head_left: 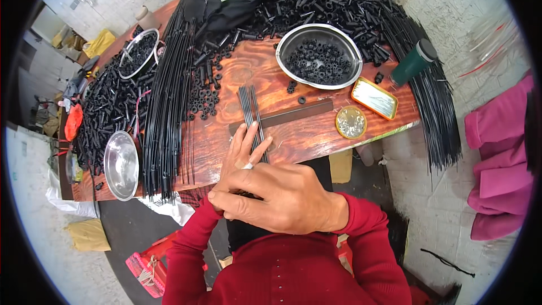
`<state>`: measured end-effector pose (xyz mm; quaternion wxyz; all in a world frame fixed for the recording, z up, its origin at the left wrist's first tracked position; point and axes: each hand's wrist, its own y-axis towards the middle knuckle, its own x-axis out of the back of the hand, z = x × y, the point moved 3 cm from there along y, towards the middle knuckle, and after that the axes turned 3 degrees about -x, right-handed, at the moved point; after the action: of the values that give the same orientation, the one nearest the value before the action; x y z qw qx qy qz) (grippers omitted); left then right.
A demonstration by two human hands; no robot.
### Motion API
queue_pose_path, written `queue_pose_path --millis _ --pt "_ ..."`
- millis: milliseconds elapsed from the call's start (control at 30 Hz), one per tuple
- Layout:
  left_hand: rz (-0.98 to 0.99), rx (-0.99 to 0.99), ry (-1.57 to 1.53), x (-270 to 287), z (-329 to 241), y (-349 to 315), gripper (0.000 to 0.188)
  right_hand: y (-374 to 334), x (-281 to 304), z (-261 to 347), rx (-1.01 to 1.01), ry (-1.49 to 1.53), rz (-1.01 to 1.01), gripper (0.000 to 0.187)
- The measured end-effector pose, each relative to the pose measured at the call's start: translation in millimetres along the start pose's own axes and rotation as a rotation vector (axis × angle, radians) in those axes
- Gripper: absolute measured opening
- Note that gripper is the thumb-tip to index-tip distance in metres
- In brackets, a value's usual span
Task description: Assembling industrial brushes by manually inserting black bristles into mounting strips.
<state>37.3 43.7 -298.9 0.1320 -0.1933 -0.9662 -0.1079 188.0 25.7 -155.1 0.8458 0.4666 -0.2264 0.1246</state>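
On wooden table (302, 140), rods (246, 103) at twelve from left hand (231, 164) seem light, springy, best held mid-length; its fingers (248, 142) extend loosely, right hand (282, 200) curls, grip unclear.

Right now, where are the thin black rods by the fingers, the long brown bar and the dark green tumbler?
Thin black rods (247, 105): head view, upper part.
Long brown bar (299, 113): head view, right half.
Dark green tumbler (408, 68): head view, side.

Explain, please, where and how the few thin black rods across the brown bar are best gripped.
Probably around their far stretch, coming from above: there, beyond the brown bar, the black rods stick out uncovered, slim and near one another, on open wood.
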Motion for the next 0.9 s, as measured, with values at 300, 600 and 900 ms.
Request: queue_pose_path --millis 300,600,900 --pt "0.128 -0.128 0.998 -10.2 -30.9 9.0 0.061 -5.2 1.6 -4.9 0.006 0.002 0.026 0.030" --pt "0.116 -0.081 0.665 0.2 0.4 6.4 0.066 10.8 28.3 -7.9 -0.053 0.039 0.125 0.050" --pt "-0.030 -0.298 0.764 7.2 9.7 0.1 0.083 11.0 -0.3 -108.1 -0.671 0.327 0.075 0.024"
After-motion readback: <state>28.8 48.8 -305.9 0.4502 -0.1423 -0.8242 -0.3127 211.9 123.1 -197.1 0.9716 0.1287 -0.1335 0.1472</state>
